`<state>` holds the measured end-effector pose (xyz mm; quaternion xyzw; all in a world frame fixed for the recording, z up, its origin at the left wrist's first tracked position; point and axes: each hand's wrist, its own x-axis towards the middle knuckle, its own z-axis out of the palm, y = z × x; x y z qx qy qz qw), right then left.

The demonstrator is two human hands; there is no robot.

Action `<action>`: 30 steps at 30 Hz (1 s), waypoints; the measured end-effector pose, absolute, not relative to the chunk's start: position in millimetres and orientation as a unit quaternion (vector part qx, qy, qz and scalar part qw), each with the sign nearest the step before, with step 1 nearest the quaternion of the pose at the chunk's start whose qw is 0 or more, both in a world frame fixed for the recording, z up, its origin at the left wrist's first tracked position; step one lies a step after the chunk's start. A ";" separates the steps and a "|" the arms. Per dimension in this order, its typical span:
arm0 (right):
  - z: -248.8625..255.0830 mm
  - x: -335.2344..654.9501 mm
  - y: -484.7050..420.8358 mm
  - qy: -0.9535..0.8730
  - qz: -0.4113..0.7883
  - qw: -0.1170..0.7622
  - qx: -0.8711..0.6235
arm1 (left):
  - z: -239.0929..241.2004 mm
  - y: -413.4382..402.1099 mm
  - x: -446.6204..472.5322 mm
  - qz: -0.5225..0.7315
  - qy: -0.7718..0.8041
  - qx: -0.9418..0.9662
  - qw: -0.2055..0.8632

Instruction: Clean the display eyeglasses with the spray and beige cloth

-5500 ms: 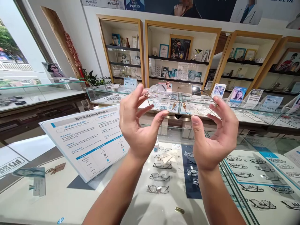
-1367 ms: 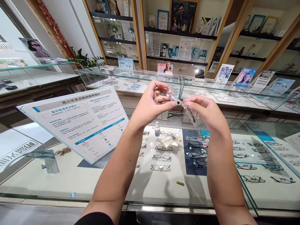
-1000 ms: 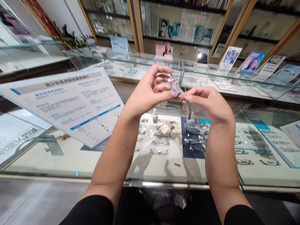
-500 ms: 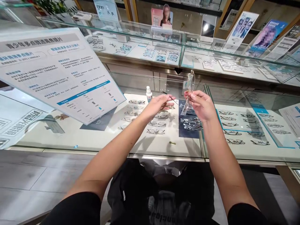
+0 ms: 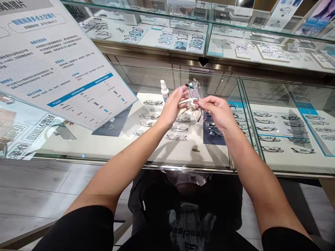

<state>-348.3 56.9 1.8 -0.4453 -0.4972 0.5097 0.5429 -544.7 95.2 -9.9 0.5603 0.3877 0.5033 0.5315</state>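
Observation:
A pair of thin-rimmed eyeglasses [image 5: 195,90] is held up over the glass counter, one lens above the other. My right hand [image 5: 218,111] pinches it near the bridge between thumb and fingertips. To its left, my left hand [image 5: 173,104] is raised with curved fingers apart. One dark temple tip shows just above its fingertips; whether they touch it I cannot tell. Below the hands, several eyeglasses [image 5: 176,137] lie in rows on the white display surface. A white spray bottle [image 5: 164,91] stands just beyond my left hand.
A large printed sheet [image 5: 86,66] juts in from the left above the counter. More eyeglasses [image 5: 272,149] lie to the right, and others rest on a dark blue pad [image 5: 214,139]. A small gold-coloured piece [image 5: 195,150] lies near the front edge. A second glass showcase [image 5: 150,35] runs behind.
The eyeglasses in my right hand have come left and tilted, nearer my left hand. My left hand has turned, its fingers now more upright. The whole view has shifted downward.

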 end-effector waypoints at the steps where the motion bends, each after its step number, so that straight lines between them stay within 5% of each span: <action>1: 1.4 -348.2 57.1 -0.507 0.480 0.555 -0.452 | -10.9 93.6 -544.0 0.523 0.407 0.560 0.497; 12: -2.7 -364.9 43.0 -0.657 0.182 0.521 -0.514 | -4.8 69.2 -537.3 0.481 0.385 0.610 0.498; 26: 34.2 -335.3 38.0 -0.700 0.154 0.478 -0.508 | -1.6 74.8 -541.6 0.496 0.385 0.612 0.482; 30: 51.1 -282.7 16.2 -0.707 0.190 0.370 -0.572 | 3.4 73.8 -542.3 0.504 0.383 0.619 0.464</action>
